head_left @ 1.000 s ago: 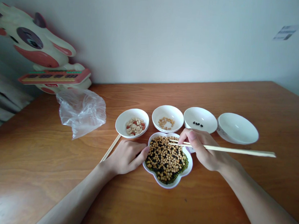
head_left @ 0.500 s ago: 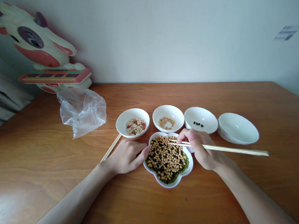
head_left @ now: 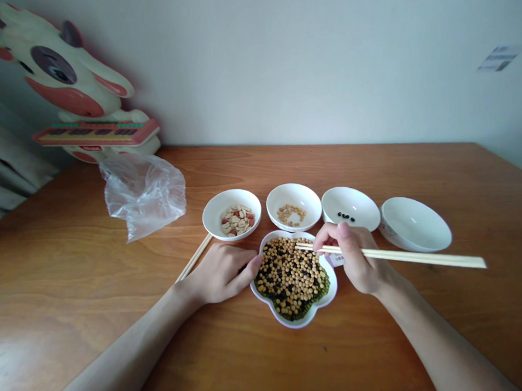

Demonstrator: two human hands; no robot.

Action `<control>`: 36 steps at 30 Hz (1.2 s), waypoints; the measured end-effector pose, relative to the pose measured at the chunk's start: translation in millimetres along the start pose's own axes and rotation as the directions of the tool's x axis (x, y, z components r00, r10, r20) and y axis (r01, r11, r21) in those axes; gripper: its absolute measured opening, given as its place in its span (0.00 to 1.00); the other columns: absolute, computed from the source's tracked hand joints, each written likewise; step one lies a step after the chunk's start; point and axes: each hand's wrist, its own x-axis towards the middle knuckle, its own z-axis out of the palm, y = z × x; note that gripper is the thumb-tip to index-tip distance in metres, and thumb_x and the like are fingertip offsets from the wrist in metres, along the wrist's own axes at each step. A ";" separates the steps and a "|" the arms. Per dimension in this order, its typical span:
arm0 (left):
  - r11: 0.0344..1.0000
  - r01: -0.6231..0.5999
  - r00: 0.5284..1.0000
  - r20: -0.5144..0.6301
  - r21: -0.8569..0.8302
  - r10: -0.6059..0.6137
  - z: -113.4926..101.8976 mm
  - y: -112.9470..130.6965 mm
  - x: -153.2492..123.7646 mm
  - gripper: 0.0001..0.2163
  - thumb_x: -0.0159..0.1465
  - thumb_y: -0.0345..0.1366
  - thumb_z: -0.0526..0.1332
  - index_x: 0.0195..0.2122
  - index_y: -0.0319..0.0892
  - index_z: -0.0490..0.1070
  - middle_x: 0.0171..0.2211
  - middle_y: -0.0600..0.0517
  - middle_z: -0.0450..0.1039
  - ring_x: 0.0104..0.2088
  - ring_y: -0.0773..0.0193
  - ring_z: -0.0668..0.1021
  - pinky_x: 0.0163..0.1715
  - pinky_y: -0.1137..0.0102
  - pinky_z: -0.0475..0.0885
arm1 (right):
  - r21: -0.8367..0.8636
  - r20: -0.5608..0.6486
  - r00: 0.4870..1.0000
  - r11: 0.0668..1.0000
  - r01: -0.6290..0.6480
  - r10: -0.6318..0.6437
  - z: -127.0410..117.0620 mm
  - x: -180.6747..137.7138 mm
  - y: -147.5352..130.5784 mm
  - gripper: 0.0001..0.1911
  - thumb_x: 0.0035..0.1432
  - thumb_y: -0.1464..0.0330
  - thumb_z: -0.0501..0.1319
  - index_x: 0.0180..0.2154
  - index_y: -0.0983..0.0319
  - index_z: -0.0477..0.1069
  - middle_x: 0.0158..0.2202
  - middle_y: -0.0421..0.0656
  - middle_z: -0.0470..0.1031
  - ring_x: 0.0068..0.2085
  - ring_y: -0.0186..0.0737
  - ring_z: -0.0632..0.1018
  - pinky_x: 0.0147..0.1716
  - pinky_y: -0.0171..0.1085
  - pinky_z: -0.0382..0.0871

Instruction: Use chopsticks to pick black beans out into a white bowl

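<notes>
My right hand [head_left: 357, 257] grips a pair of pale chopsticks [head_left: 425, 258], held nearly level with their thick ends pointing right. Their tips touch the beans in the upper part of a white flower-shaped dish [head_left: 325, 301]. Yellow soybeans, black beans and small green beans [head_left: 323, 291] are mixed in this dish. On its left side my left hand [head_left: 225, 273] rests on the table, fingers curled, with thumb and forefinger against the rim. Whether the chopstick tips pinch a bean is too small to tell.
Behind the dish stand white bowls: one with pale and reddish seeds [head_left: 238, 220], one with soybeans [head_left: 292, 213], one with several black beans [head_left: 346, 217], and another bowl [head_left: 418, 226] at right. Spare chopsticks [head_left: 195, 256], a plastic bag [head_left: 146, 194] and a cow toy [head_left: 86, 90] are left.
My right hand has shifted slightly right, and the chopsticks' thick ends have swung up a little and right. My left hand and the dish have stayed put.
</notes>
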 end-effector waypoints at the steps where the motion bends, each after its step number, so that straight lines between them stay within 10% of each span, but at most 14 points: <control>1: 1.000 0.001 1.000 0.000 0.000 -0.001 -0.1 0.1 0.0 0.22 0.79 0.43 0.44 0.28 0.42 0.61 0.26 0.53 0.70 0.26 0.66 0.69 0.33 0.67 0.62 | -0.005 0.011 1.000 1.000 -0.004 0.004 -1.2 0.1 0.0 0.37 0.78 0.49 0.38 0.32 0.61 0.76 0.25 0.42 0.73 0.27 0.38 0.72 0.29 0.39 0.61; 22: 1.000 -0.020 1.000 -0.017 0.019 0.021 2.1 -2.3 -0.6 0.21 0.79 0.42 0.46 0.28 0.42 0.62 0.26 0.53 0.70 0.25 0.66 0.69 0.31 0.66 0.59 | 0.022 -0.008 1.000 1.000 0.016 -0.016 -0.3 -0.1 6.7 0.34 0.78 0.52 0.43 0.32 0.61 0.77 0.26 0.43 0.75 0.27 0.39 0.75 0.29 0.40 0.64; 31: 1.000 -0.022 1.000 -0.015 0.015 0.022 0.6 -0.7 -1.2 0.21 0.79 0.43 0.45 0.28 0.42 0.61 0.26 0.53 0.70 0.25 0.66 0.69 0.31 0.66 0.59 | 0.138 -0.393 0.917 0.982 0.132 -0.068 2.3 5.5 9.4 0.40 0.74 0.43 0.39 0.29 0.58 0.79 0.27 0.48 0.78 0.32 0.47 0.78 0.29 0.44 0.67; 36: 1.000 -0.014 1.000 -0.011 0.004 0.014 -0.5 0.3 -0.8 0.21 0.79 0.42 0.45 0.28 0.42 0.61 0.25 0.54 0.69 0.25 0.66 0.68 0.31 0.66 0.58 | 0.071 -0.245 0.966 0.993 0.098 -0.078 -9.2 5.6 8.3 0.40 0.74 0.43 0.37 0.31 0.59 0.77 0.27 0.46 0.77 0.29 0.43 0.76 0.27 0.42 0.65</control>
